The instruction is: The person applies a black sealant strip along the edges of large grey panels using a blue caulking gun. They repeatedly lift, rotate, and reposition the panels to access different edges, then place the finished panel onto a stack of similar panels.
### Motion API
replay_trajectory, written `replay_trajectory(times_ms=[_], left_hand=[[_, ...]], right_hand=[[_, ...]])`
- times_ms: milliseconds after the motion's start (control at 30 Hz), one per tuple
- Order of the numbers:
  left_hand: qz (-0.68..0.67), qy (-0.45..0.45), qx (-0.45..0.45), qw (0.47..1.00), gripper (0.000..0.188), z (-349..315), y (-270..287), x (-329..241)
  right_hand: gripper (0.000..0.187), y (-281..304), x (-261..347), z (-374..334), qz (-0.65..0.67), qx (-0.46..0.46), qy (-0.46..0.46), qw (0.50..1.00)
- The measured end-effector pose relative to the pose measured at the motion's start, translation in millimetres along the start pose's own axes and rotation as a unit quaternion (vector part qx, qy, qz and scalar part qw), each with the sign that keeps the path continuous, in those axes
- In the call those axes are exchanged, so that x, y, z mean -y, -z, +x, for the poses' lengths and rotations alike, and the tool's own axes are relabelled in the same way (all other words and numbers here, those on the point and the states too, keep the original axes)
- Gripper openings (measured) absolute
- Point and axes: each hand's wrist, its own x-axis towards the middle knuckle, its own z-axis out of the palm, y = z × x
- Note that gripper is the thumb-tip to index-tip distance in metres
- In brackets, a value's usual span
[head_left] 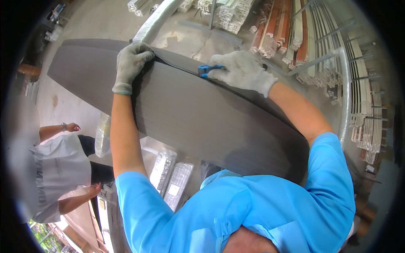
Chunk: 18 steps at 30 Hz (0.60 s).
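A long dark grey panel (202, 114) with a fine lengthwise grain lies across in front of me. My left hand (131, 61), in a pale grey work glove, is closed at the panel's far long edge, with its fingertips partly hidden. Beside it, a thin black strip (166, 63) runs along that edge toward the right. My right hand (242, 69), gloved alike, is closed around a small blue and black hand tool (206, 71). The tool's head is at the edge line; its exact kind is unclear.
Beyond the panel, long white and red-brown profiles (270, 29) are stacked on metal racks. A plastic-wrapped bar (158, 19) extends away past my left hand. At left stands another person in a white shirt (63, 160). Wrapped packages (177, 185) lie below the panel's near edge.
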Motion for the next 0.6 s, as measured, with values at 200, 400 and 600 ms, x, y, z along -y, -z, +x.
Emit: replay_trajectory(times_ms=[200, 400, 600], left_hand=[[-0.058, -0.053, -0.007, 0.997, 0.012, -4.6, 3.4, 13.2], [-0.034, -0.044, -0.015, 0.998, 0.014, -9.1, 8.0, 5.0], [-0.014, -0.062, 0.001, 0.998, 0.014, -8.3, 12.6, 1.4]], right_hand=[[0.036, -12.4, -3.4, -0.9, 0.094, -0.118, 0.021, 0.988], [0.048, -36.2, -10.2, -7.3, -0.035, -0.191, 0.058, 0.979], [0.046, -39.8, -9.1, -4.1, -0.046, -0.169, 0.032, 0.984]])
